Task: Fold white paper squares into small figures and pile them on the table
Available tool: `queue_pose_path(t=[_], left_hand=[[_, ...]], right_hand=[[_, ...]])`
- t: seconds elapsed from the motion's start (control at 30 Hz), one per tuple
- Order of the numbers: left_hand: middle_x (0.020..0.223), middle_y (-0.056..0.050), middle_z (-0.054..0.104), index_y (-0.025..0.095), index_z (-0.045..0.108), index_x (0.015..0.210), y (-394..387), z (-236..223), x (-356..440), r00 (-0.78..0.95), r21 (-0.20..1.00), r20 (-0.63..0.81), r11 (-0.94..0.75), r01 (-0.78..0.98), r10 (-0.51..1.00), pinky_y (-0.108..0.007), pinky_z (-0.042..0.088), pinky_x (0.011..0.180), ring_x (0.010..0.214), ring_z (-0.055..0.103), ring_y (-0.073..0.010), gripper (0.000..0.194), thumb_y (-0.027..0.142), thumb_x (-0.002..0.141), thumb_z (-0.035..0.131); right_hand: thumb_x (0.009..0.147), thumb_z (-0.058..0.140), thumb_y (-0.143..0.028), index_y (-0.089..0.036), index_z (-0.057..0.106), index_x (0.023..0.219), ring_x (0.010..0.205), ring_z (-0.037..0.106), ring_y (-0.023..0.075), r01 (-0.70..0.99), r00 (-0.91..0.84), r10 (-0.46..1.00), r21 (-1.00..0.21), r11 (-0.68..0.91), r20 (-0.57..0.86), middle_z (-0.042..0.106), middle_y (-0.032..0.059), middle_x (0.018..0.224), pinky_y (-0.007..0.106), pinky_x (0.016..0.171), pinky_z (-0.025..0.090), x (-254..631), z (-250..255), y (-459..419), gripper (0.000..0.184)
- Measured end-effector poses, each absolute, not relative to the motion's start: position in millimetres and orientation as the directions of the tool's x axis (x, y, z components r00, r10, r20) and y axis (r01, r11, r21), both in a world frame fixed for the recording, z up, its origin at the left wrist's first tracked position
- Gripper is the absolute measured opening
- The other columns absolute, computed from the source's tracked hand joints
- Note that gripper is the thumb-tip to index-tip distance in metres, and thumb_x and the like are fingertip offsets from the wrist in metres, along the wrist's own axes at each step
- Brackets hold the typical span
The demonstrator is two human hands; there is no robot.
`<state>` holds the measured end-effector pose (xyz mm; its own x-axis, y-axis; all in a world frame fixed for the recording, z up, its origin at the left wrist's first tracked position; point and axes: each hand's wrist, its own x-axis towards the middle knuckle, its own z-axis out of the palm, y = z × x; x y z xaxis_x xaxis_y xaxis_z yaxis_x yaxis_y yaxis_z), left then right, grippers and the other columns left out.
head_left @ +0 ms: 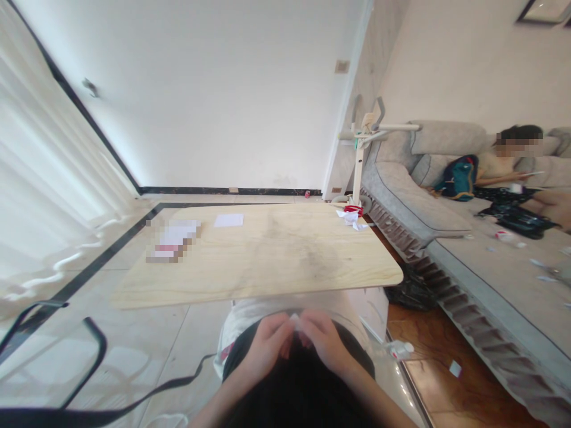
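My left hand (266, 343) and my right hand (325, 340) meet low in the frame, over my lap, just below the near edge of a light wooden table (285, 267). Both pinch a small white piece (295, 321), likely paper or tissue, between the fingertips. Most of that piece is hidden by my fingers. On the table lie a white slip of paper (229, 220) at the far side, a blurred flat item (172, 240) at the far left, and crumpled white paper with something red (352, 215) at the far right corner.
A grey sofa (450, 238) runs along the right, with a person (517, 172) sitting on it beside a teal bag (459, 177). A white stand (359, 160) is behind the table. A black bag (413, 292) lies on the floor. Curtains (40, 178) hang at left.
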<state>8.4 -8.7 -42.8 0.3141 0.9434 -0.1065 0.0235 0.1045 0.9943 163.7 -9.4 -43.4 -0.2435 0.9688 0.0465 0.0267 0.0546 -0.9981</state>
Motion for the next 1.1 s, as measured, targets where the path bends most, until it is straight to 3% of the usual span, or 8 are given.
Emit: queue_pose_path(t=[0.17,0.4,0.7,1.1], left_hand=[[0.043,0.003,0.043,0.018,0.049,0.05,-10.2,-38.0,4.4,0.282,0.998,-0.06,0.057,0.019,0.958,-0.022,0.029,0.045,0.042,0.039,-0.009,0.05,0.052,0.087,0.053],[0.04,0.004,0.042,0.019,0.049,0.048,-8.9,-40.4,3.1,0.282,0.992,-0.114,0.126,-0.023,0.953,-0.023,0.028,0.043,0.04,0.039,-0.0095,0.044,0.043,0.084,0.054],[0.039,0.004,0.043,0.02,0.049,0.047,-6.2,-44.2,-0.6,0.258,0.997,-0.05,0.062,-0.037,0.965,-0.023,0.029,0.043,0.038,0.04,-0.0094,0.042,0.042,0.082,0.053],[0.04,0.005,0.042,0.019,0.047,0.049,-8.8,-43.9,4.5,0.193,0.998,-0.043,0.051,-0.036,0.98,-0.022,0.028,0.042,0.039,0.04,-0.0087,0.044,0.042,0.086,0.055]], right_hand=[[0.088,0.054,-0.037,-0.019,0.051,0.053,0.047,0.045,0.011,0.039,-0.287,0.957,-0.998,0.047,0.034,0.047,-0.0034,0.049,0.024,0.05,0.037,165.6,-40.5,-9.1,0.039],[0.09,0.053,-0.036,-0.019,0.053,0.055,0.052,0.047,0.0119,0.077,-0.298,0.95,-0.99,0.117,0.089,0.051,-0.0022,0.053,0.025,0.054,0.038,167.2,-40.4,-10.3,0.039],[0.086,0.052,-0.029,-0.019,0.051,0.05,0.049,0.046,0.0113,0.06,-0.234,0.969,-0.993,0.097,0.081,0.048,-0.0026,0.048,0.024,0.052,0.038,166.8,-41.7,-7.3,0.037],[0.088,0.054,-0.035,-0.018,0.053,0.054,0.049,0.046,0.011,0.021,-0.199,0.974,-0.993,0.113,0.106,0.05,-0.0018,0.051,0.024,0.049,0.036,165.3,-43.6,-8.8,0.038]])
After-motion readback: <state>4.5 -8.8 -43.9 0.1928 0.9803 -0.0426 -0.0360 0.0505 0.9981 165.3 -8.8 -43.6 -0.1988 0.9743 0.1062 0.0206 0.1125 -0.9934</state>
